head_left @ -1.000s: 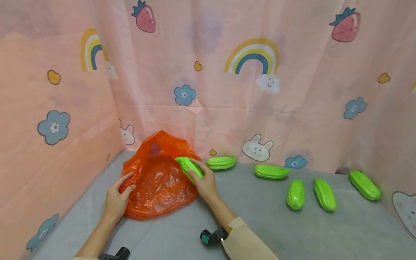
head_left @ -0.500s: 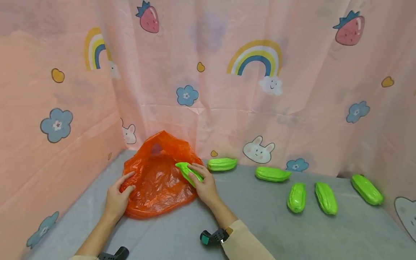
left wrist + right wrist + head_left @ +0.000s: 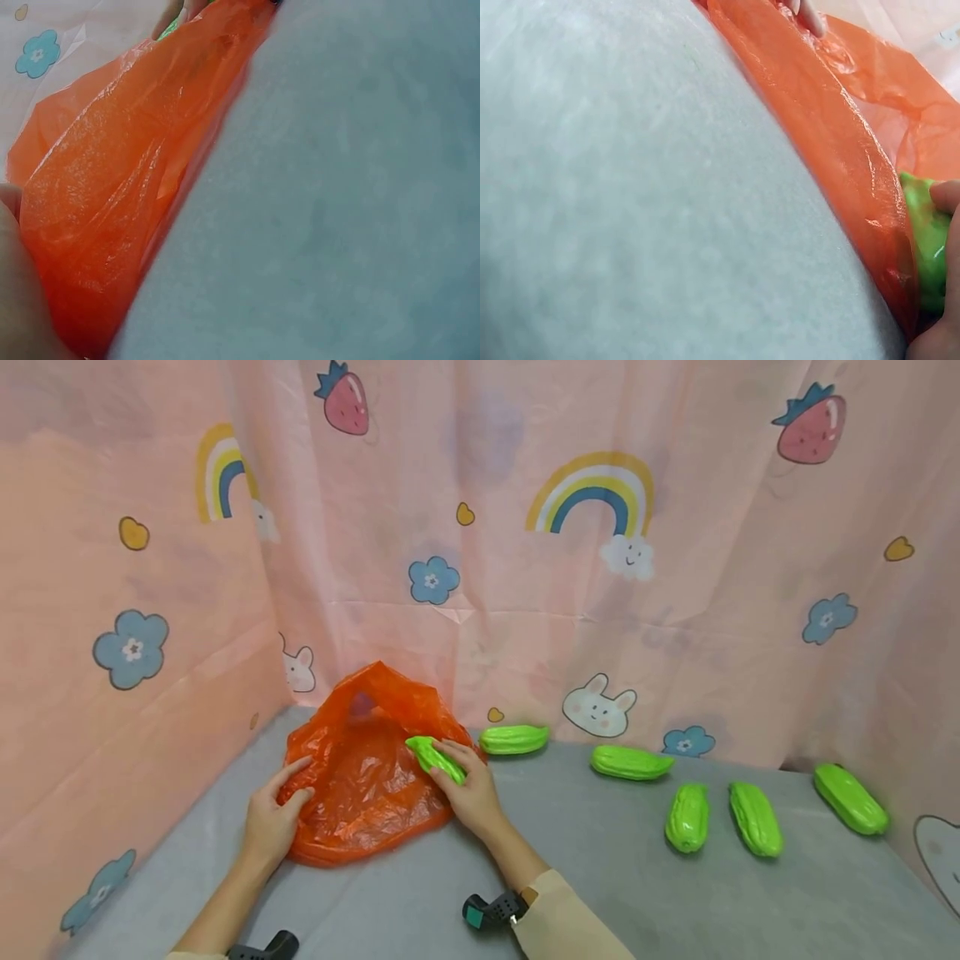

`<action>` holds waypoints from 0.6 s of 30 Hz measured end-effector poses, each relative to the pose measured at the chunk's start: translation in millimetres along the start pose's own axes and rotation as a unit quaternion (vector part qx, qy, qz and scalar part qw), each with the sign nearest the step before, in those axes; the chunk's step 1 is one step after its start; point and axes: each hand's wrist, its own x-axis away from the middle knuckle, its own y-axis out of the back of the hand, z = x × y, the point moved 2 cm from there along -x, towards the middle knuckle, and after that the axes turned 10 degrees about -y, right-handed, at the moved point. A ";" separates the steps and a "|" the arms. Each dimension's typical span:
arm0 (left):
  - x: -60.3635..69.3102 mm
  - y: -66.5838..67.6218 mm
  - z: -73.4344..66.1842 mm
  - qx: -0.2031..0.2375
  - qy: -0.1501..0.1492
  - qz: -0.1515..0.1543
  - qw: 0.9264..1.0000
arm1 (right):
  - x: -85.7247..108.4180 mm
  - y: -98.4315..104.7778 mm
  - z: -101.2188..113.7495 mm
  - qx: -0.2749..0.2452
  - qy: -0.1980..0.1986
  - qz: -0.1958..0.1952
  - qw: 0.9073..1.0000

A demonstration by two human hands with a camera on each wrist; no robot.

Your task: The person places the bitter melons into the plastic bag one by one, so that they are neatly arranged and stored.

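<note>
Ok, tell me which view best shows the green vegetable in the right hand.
The head view: the green vegetable shows from its tip to where the right hand covers it. The right wrist view shows part beside the orange bag; the left wrist view, just a sliver.

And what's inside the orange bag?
In the bag, only crinkly orange plastic shows. The right hand holds a gourd at the bag's opening. What lies under its folds is hidden.
</note>
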 end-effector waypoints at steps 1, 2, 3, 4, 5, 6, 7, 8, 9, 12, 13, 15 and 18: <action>-0.3 0.1 0.0 -0.002 0.000 0.000 1.000 | 2.3 1.1 5.7 0.001 -0.006 0.005 1.000; -0.4 0.2 0.1 -0.004 -0.001 0.000 1.000 | 4.6 2.4 10.9 0.005 -0.011 0.008 1.000; -0.4 0.5 0.3 -0.005 0.000 0.001 1.000 | 6.9 3.6 15.8 0.008 -0.015 0.012 1.000; -0.6 0.7 0.4 -0.005 0.000 0.002 1.000 | 8.4 4.6 19.0 0.009 -0.016 0.015 1.000; -0.6 0.9 0.1 -0.004 0.000 0.003 1.000 | 6.6 3.8 15.6 0.012 -0.020 0.017 1.000; -0.8 0.9 -0.4 -0.002 0.000 0.003 1.000 | 4.6 2.9 11.0 0.013 -0.021 0.017 1.000; -0.9 1.1 -0.9 -0.002 0.000 0.004 1.000 | 2.1 2.0 5.9 0.014 -0.021 0.017 1.000; -1.1 1.2 -1.5 -0.001 0.001 0.004 1.000 | -0.6 1.0 0.0 0.018 -0.021 0.016 0.999; -1.2 1.2 -2.0 0.000 0.001 0.004 1.000 | -3.4 -0.1 -6.3 0.020 -0.021 0.015 0.999; -1.5 1.1 -3.4 0.000 0.001 0.006 1.000 | -9.1 -1.8 -19.6 0.026 -0.024 0.016 0.999; -1.3 1.1 -3.4 0.000 0.001 0.007 1.000 | -9.1 -1.5 -19.8 0.030 -0.026 0.017 0.999; -1.0 1.0 -3.0 0.000 0.000 0.009 1.000 | -8.7 -1.4 -20.8 0.033 -0.030 0.019 0.999; 0.2 1.2 -2.0 -0.001 0.001 0.009 1.000 | -7.6 -2.1 -21.9 0.041 -0.033 0.021 0.998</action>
